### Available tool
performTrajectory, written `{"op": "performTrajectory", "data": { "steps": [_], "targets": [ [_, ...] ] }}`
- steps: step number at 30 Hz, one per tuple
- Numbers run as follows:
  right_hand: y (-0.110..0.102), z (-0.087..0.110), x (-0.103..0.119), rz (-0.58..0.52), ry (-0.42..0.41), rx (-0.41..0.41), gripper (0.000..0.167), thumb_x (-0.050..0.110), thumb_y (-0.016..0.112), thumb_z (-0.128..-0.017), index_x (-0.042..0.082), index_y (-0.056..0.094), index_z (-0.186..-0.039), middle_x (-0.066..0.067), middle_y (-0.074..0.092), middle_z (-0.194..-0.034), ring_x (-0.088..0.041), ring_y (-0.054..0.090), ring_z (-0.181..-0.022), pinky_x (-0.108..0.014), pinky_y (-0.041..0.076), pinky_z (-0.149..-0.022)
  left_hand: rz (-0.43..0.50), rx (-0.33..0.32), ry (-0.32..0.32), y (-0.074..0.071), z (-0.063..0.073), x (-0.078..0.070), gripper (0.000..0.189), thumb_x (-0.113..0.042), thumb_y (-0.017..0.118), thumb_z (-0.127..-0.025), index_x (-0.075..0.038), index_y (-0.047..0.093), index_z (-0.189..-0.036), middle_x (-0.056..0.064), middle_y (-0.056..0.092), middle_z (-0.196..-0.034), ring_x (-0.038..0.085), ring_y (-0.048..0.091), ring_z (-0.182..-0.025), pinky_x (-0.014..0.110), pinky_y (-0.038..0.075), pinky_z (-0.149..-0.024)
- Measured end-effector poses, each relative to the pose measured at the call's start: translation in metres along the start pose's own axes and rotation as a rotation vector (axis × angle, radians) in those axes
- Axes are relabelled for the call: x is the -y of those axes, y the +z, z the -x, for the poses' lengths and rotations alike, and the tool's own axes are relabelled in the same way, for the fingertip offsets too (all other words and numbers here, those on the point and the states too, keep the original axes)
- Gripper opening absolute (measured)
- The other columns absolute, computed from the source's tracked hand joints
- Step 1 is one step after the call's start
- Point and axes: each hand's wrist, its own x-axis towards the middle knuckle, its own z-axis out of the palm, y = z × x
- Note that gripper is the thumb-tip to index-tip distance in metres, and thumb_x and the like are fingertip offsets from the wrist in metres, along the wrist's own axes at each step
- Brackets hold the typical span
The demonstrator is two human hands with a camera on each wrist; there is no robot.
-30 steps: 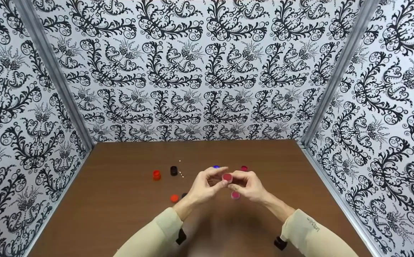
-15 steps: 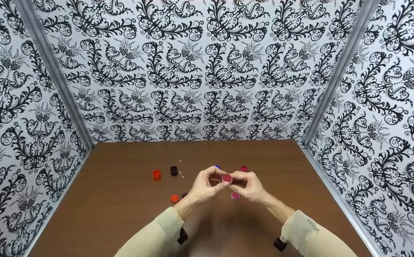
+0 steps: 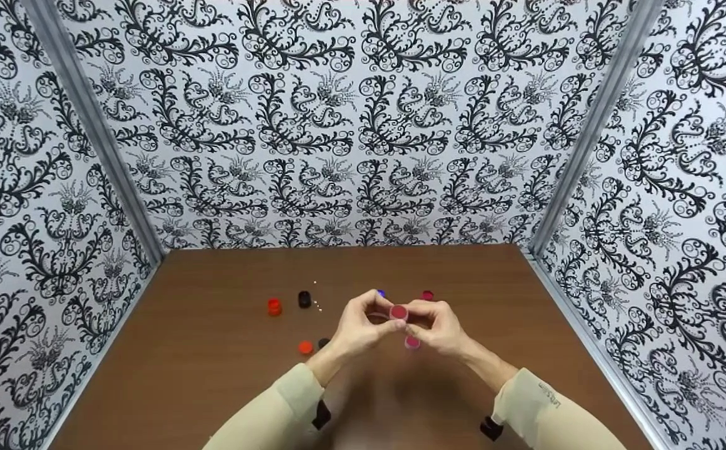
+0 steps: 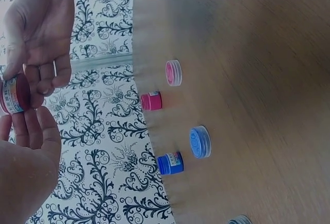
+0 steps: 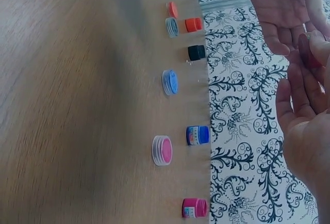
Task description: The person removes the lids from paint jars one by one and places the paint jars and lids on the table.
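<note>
A small paint jar with a dark red face is held up above the table between both hands. My left hand grips it from the left, thumb at its front. From the other side my right hand pinches it with thumb and fingers. In the left wrist view the paint jar shows a printed label. The right wrist view shows only part of the paint jar, as fingers cover the rest. Below the hands lies a pink lid, and a crimson paint jar stands behind.
At the left stand an orange jar and a black jar, with small white specks beside it. Nearer lie an orange lid and a dark lid. A blue jar and blue lid are mostly behind the hands in the head view.
The left hand's fingers, stretched out past the paint jar a second ago, have bent in around it. The paint jar has stayed in nearly the same place.
</note>
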Motion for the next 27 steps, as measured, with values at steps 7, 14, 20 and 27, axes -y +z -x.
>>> {"op": "performTrajectory", "data": {
  "steps": [7, 14, 20, 27],
  "targets": [
    [0.0, -0.0001, 0.0018, 0.006, 0.022, -0.011, 0.026, -0.011, 0.079, -0.096, -0.013, 0.079, -0.122, -0.018, 0.081, -0.101, -0.001, 0.074, -0.096, -0.019, 0.066, -0.087, -0.016, 0.034, 0.008, -0.0045, 0.0012, 0.0035, 0.05, -0.011, 0.088, -0.096, -0.001, 0.071, -0.141, 0.025, 0.078, -0.12, 0.014, 0.078, -0.104, 0.037, 0.067, -0.101],
    [-0.0024, -0.0004, -0.0003, 0.011, 0.012, -0.003, 0.026, -0.014, 0.078, -0.094, -0.013, 0.078, -0.12, -0.03, 0.079, -0.103, -0.002, 0.077, -0.098, -0.019, 0.066, -0.088, 0.02, 0.125, 0.103, -0.0079, 0.0011, 0.008, 0.044, -0.01, 0.078, -0.105, 0.005, 0.071, -0.145, 0.035, 0.072, -0.129, 0.01, 0.079, -0.112, 0.026, 0.065, -0.102],
    [-0.0028, -0.0007, -0.0008, 0.007, 0.012, 0.01, 0.025, -0.014, 0.077, -0.095, -0.011, 0.079, -0.12, -0.03, 0.079, -0.105, -0.003, 0.077, -0.1, -0.02, 0.066, -0.089, 0.05, 0.113, 0.112, -0.0062, 0.0013, 0.0072, 0.039, -0.005, 0.079, -0.102, 0.011, 0.073, -0.138, 0.039, 0.066, -0.119, 0.001, 0.079, -0.105, 0.023, 0.066, -0.096],
    [-0.0041, -0.0008, -0.0016, 0.001, -0.001, 0.013, 0.026, -0.016, 0.076, -0.095, -0.013, 0.078, -0.12, -0.033, 0.077, -0.104, -0.003, 0.077, -0.1, -0.023, 0.067, -0.091, 0.043, 0.032, 0.077, -0.0022, 0.0012, 0.0039, 0.033, -0.002, 0.084, -0.098, 0.008, 0.079, -0.129, 0.035, 0.075, -0.121, 0.011, 0.083, -0.101, 0.026, 0.068, -0.092]
  ]
}}
